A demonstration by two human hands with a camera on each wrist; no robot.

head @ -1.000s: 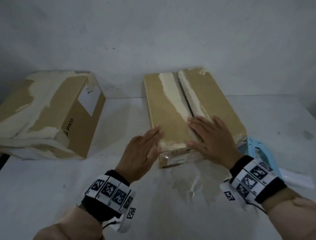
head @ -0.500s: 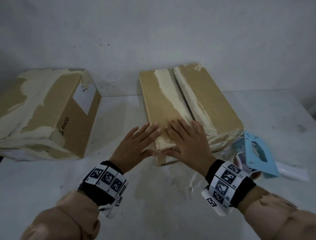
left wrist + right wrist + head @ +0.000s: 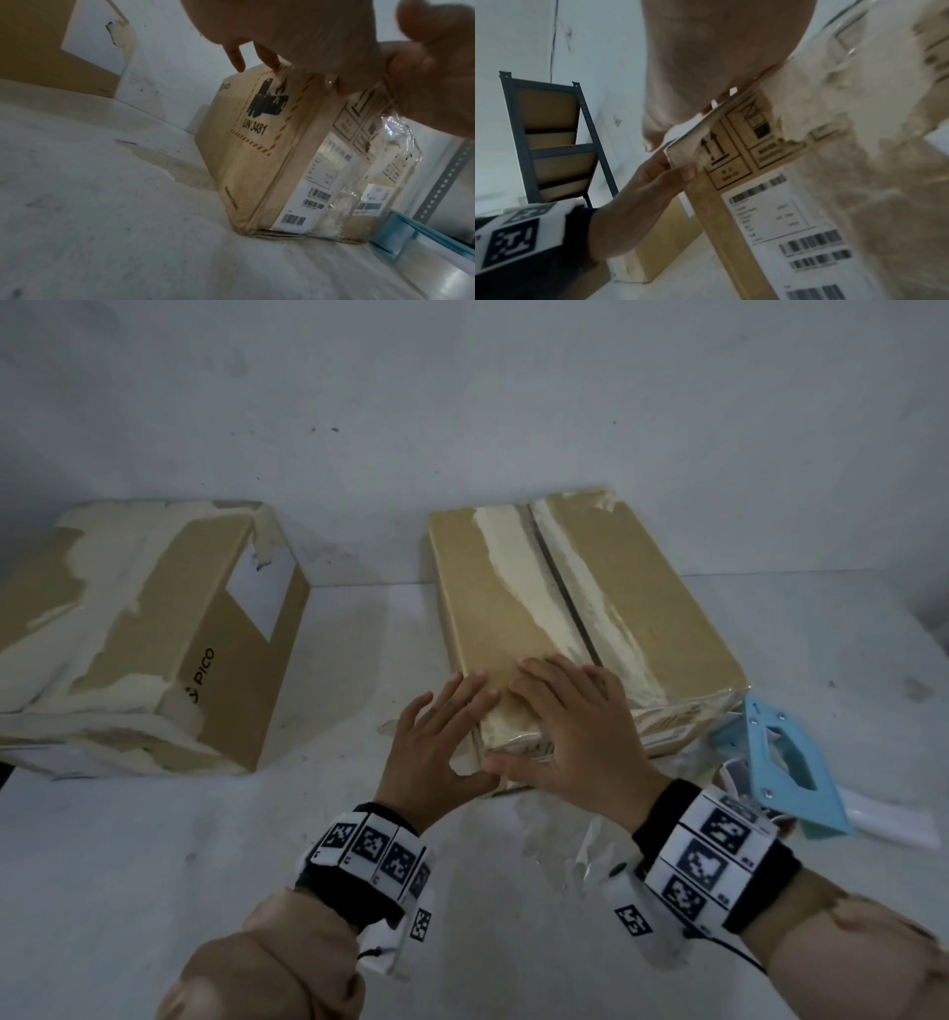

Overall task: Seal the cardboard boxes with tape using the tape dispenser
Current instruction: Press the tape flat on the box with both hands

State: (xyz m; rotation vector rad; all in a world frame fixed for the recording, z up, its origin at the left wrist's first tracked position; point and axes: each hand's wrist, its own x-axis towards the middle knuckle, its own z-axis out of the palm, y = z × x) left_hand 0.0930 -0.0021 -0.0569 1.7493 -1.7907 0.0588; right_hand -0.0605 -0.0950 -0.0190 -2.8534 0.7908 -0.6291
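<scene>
A brown cardboard box (image 3: 631,608) lies in the middle of the table, its top flaps meeting at a dark seam edged with torn pale strips. My left hand (image 3: 436,737) lies flat on the box's near left corner, fingers straight on top and thumb on the front face. My right hand (image 3: 570,726) presses flat beside it, thumb stretched along the front edge. Crinkled clear tape (image 3: 393,162) hangs over the labelled front face (image 3: 770,213). The blue tape dispenser (image 3: 785,762) lies on the table to the right of the box, held by neither hand.
A second, larger cardboard box (image 3: 154,634) with torn paper patches lies at the left. A white wall (image 3: 462,428) stands close behind both boxes. A dark metal shelf (image 3: 552,142) stands off to the left. Torn clear film (image 3: 554,834) lies in front of the middle box.
My right hand slid left from the seam to the box's near left corner, beside my left hand. My left hand shifted slightly onto the corner. The dispenser stayed put.
</scene>
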